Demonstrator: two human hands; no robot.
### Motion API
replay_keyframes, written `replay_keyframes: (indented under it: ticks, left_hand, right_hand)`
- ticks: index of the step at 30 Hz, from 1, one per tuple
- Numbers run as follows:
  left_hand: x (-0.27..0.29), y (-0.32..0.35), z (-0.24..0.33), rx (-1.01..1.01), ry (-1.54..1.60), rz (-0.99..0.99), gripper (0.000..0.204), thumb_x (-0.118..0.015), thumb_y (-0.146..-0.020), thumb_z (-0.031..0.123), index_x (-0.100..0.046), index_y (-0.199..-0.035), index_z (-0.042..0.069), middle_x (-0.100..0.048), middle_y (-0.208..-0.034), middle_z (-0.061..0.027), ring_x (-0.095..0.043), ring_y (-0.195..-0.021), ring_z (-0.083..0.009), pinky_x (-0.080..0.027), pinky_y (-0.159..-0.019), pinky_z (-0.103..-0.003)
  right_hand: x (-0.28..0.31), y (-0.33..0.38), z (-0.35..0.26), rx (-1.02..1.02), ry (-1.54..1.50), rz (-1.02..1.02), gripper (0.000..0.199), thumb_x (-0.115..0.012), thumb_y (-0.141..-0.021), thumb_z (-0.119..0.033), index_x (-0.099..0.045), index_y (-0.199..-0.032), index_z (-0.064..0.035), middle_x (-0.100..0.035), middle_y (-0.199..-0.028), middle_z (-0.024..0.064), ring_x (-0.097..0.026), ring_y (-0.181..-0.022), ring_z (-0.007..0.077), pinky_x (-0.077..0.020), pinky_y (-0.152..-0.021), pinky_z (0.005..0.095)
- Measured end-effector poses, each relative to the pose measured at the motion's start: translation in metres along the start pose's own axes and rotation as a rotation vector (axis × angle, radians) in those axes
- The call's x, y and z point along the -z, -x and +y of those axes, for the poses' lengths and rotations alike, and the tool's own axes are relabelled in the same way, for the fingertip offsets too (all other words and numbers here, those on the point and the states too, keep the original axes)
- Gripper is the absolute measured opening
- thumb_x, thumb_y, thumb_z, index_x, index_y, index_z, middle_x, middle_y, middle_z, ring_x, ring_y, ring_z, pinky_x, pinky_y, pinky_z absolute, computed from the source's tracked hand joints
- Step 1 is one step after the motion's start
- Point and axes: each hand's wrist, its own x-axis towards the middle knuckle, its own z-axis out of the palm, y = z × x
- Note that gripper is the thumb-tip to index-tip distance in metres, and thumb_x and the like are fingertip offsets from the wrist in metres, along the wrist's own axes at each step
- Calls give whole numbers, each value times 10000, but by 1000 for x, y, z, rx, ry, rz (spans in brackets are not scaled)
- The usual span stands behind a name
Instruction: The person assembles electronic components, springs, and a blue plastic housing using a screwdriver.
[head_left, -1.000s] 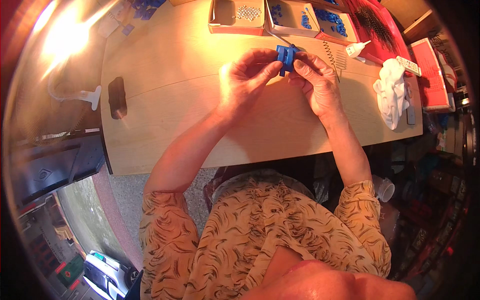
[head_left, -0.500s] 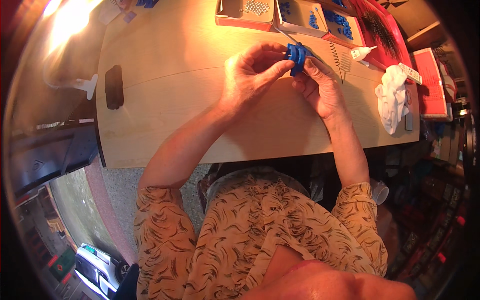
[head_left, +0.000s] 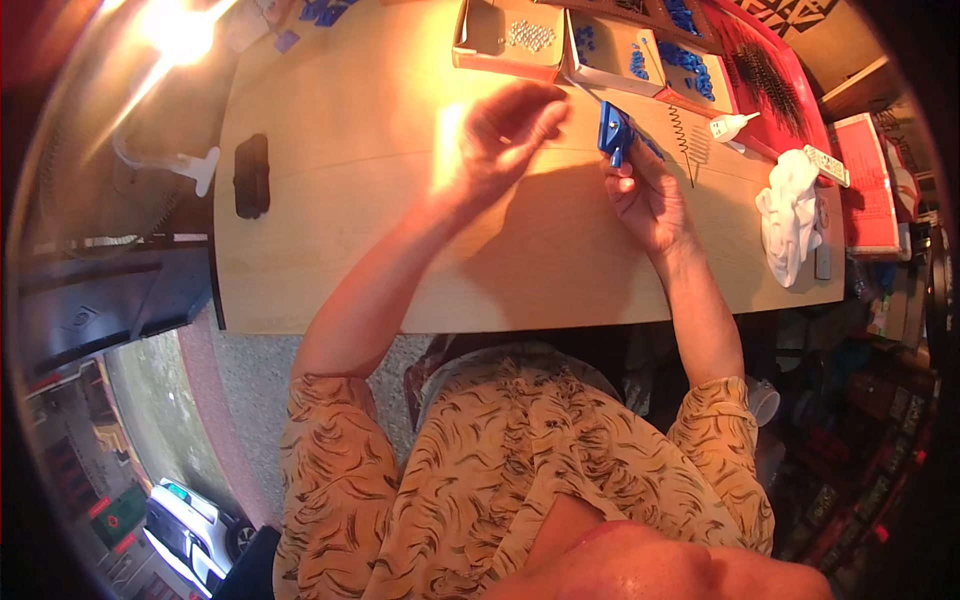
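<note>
A small blue plastic part (head_left: 614, 130) with a silvery dot on its face is held up by my right hand (head_left: 648, 195), pinched between thumb and fingers over the wooden table (head_left: 390, 270). To its left my left hand (head_left: 505, 140) is apart from the part, blurred by motion, its thumb and fingers spread with nothing seen between them. Just beyond both hands stand a shallow box (head_left: 507, 70) of silvery balls and a box (head_left: 610, 78) of small blue pieces. A thin dark coiled wire (head_left: 678, 130) lies right of my right hand.
A white dropper bottle (head_left: 728, 127) and a crumpled white cloth (head_left: 785, 215) lie at the right, beside a red tray (head_left: 815, 125) holding dark springs. A dark oblong object (head_left: 252, 177) lies at the left. Under the bright lamp (head_left: 180, 30) are more blue pieces (head_left: 325, 10).
My left hand has let go of the blue part and drawn away to the left. My right hand keeps hold of it and has turned it, so its flat face shows.
</note>
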Motion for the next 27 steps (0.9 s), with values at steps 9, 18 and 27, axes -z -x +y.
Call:
replay_keyframes:
  ticks: [9, 18, 27]
  left_hand:
    - [57, -131, -2, -105, -1286, -199, 127, -735, -757, 172, -775, -876, 165, -725, -817, -123, -711, -770, -301, -572, -710, -408]
    - [51, -149, -20, -5, -1406, -263, 177, -673, -788, 114, -796, -902, 170, -743, -803, -73, -713, -781, -290, -568, -727, -404]
    - [20, -71, 23, -106, -549, -29, 160, -731, -898, 207, -798, -965, 78, -770, -863, -78, -723, -783, -158, -574, -761, -283]
  right_hand:
    - [-6, 0, -3, 12, -42, -83, 248, -624, -1010, -110, -617, -1218, 26, -672, -1045, 132, -644, -853, 147, -548, -689, 252]
    - [-7, 0, -8, 52, -50, -67, 204, -625, -1010, -102, -635, -1165, 30, -685, -992, 121, -672, -842, 158, -563, -689, 263]
    - [-10, 1, -7, 173, 90, -50, 209, -623, -1018, -128, -653, -1158, 24, -686, -965, 91, -665, -829, 141, -559, -718, 249]
